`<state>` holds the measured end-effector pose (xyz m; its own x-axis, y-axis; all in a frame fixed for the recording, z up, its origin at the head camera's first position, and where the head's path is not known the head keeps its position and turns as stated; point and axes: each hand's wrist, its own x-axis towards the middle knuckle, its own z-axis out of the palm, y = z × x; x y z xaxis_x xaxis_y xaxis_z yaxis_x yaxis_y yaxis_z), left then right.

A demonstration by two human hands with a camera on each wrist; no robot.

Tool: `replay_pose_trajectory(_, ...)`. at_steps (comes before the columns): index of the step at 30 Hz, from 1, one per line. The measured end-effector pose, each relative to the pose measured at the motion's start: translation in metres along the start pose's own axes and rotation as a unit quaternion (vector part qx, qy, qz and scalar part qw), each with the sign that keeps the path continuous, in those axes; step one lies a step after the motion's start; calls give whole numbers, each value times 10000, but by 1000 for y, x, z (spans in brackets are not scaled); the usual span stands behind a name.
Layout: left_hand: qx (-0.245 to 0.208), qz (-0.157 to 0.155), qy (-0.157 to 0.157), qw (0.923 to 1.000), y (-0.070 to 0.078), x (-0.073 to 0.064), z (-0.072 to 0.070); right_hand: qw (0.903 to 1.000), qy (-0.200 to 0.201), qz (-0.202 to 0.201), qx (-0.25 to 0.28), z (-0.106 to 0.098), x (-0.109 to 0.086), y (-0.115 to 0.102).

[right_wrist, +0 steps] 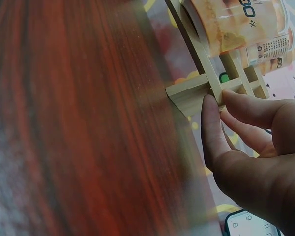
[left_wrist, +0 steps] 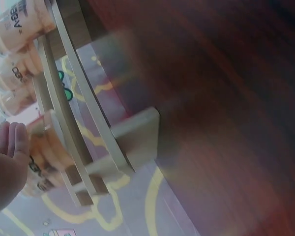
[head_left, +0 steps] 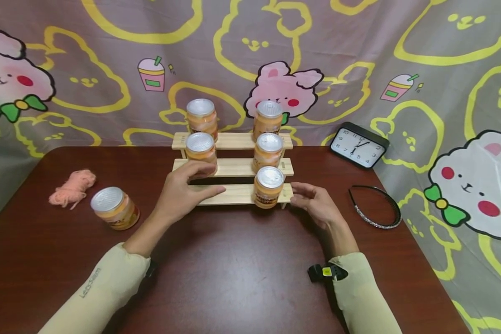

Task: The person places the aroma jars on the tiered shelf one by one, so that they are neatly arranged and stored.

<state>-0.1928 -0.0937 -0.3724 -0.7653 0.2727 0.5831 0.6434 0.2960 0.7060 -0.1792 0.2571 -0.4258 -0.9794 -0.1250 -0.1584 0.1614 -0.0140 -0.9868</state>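
A three-tier wooden rack (head_left: 234, 195) bears several orange-labelled cans with silver lids. My left hand (head_left: 178, 191) is at the rack's left side, thumb and fingers spread apart, holding nothing. Its fingertips overlap the left can (head_left: 200, 149) of the middle tier in the head view, and in the left wrist view its fingers (left_wrist: 11, 140) lie beside that can. With thumb and forefinger, my right hand (head_left: 318, 204) pinches the right end of the bottom tier (right_wrist: 214, 81). Just left of it on that tier stands a can (head_left: 269, 188). On the top tier are a left can (head_left: 202, 119) and a right can (head_left: 268, 120).
Another can (head_left: 116, 208) stands on the table at the left, near a ball of pink yarn (head_left: 73, 188). A black-framed clock (head_left: 359, 144) is at the back right, with a headband (head_left: 375, 208) in front of it. A patterned curtain (head_left: 229, 28) hangs behind.
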Motion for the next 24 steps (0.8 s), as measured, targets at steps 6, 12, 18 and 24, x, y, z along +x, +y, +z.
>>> replay_pose_trajectory(6, 295, -208, 34, 9993, -2, -7, -19, 10000, 37, -31, -25, 2, 1, 0)
replay_pose_trajectory(12, 755, -482, 172, 9958, -1, -12, -40, 10000, 49, -77, -16, 3, 1, 0)
replay_pose_trajectory(18, 1130, -710, 444, 9901, -3, -19, -61, 10000, 79, -48, 31, 2, 0, 1)
replay_pose_trajectory(24, 1209, -1104, 660, 9843, -4, -30, -83, 9999, 79, -43, 73, 2, 0, 1)
